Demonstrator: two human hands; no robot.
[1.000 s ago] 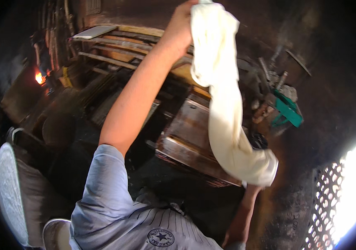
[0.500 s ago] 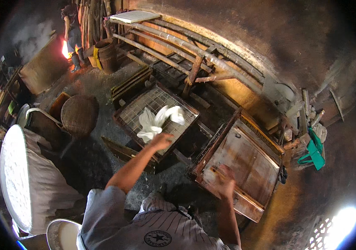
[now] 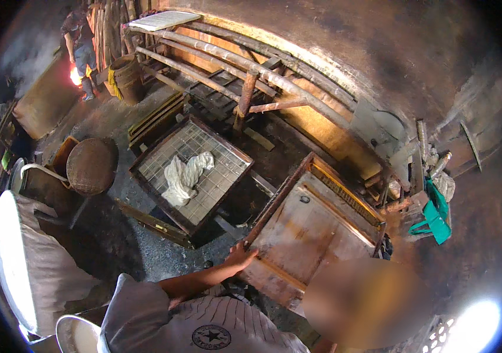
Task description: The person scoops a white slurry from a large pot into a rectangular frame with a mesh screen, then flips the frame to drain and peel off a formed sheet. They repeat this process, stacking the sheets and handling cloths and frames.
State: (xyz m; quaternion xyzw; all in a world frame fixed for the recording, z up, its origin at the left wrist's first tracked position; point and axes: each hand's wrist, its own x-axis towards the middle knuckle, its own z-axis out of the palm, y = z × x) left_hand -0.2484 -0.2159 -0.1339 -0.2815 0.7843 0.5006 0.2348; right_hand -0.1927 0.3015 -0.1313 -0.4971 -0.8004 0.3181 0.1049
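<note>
1. Left hand (image 3: pixel 241 259) rests on the left edge of the wooden tray (image 3: pixel 298 232), fingers reaching over the rim; whether they grip it or merely lie there, I cannot tell.
2. Right forearm (image 3: pixel 324 346) enters below the wooden tray and runs into blur; the right hand is hidden, so I cannot tell if it is open or closed.
3. White cloth (image 3: pixel 180 179) lies crumpled on the gridded frame (image 3: pixel 218 156), left of the wooden tray; it is well apart from the left hand.
4. Yellow slatted strip (image 3: pixel 345 188) runs along the far side of the wooden tray; the pole rack (image 3: pixel 246 94) stands beyond the tray; the green bag (image 3: pixel 437 213) hangs to its right.
5. Far left beyond the wooden tray, a co-worker (image 3: pixel 77 32) stands beside a glowing fire (image 3: pixel 75 75).
</note>
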